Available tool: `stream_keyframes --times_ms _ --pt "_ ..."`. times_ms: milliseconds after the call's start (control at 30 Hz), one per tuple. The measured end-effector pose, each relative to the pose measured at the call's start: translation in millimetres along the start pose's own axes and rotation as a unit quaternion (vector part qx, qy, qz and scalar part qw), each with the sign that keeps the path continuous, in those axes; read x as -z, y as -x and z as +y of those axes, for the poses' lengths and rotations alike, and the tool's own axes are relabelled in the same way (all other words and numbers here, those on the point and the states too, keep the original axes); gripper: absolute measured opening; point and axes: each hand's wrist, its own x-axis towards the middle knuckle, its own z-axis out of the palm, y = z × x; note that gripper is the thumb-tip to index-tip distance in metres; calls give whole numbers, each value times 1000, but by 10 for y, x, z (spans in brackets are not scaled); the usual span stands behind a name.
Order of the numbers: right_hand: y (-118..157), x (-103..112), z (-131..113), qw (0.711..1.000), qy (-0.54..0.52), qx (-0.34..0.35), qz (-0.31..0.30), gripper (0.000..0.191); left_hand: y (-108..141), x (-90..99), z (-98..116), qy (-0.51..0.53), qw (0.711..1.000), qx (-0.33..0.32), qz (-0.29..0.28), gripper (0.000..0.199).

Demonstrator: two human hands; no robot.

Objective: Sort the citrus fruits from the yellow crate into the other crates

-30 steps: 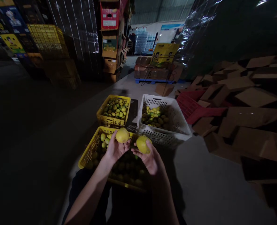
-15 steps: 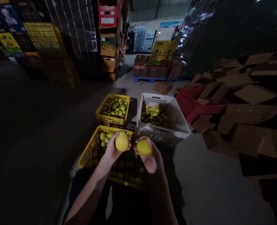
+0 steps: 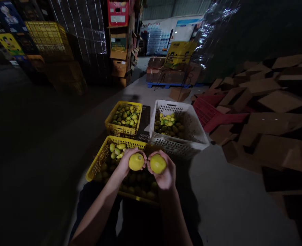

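While both forearms reach forward over the near yellow crate (image 3: 97,163), each hand is closed around one yellow fruit: left hand (image 3: 126,163) clamped on the left fruit (image 3: 136,161), right hand (image 3: 164,175) clamped on the right fruit (image 3: 158,163), fingers wrapped round the sides and back, fronts of both fruits showing; the two fruits sit side by side, just beside each other, can't tell if they touch, held above the far half of the near yellow crate, which holds more yellow-green fruit, mostly in shadow under the arms; beyond it a second yellow crate (image 3: 122,131) full of green-yellow fruit, and right of that a white crate (image 3: 177,147) with a smaller pile of fruit at its left side; a dark flat crate or tray (image 3: 144,124) lies between the far yellow crate and the white one; red crate (image 3: 206,112) tipped on its side right of the white one, against a heap of flattened cardboard boxes (image 3: 268,112); all on a grey concrete floor (image 3: 225,198); stacked cartons (image 3: 118,41) and a loaded blue pallet (image 3: 171,73) farther back; left side of scene very dark, details unreadable
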Motion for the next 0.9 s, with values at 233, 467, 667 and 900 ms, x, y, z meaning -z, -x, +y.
stream_keyframes --times_ms 233,467,667,900 --pt "-69 43 -26 990 -72 -108 58 23 -56 19 33 141 986 54 68 39" --pt "-105 -8 -12 984 -111 -132 32 21 -89 44 83 239 947 100 191 29" --pt "-132 11 45 978 -119 -151 79 18 -176 52 -25 264 930 143 213 29" --pt "-159 43 127 987 -96 -116 49 15 -160 55 -6 256 941 132 175 34"
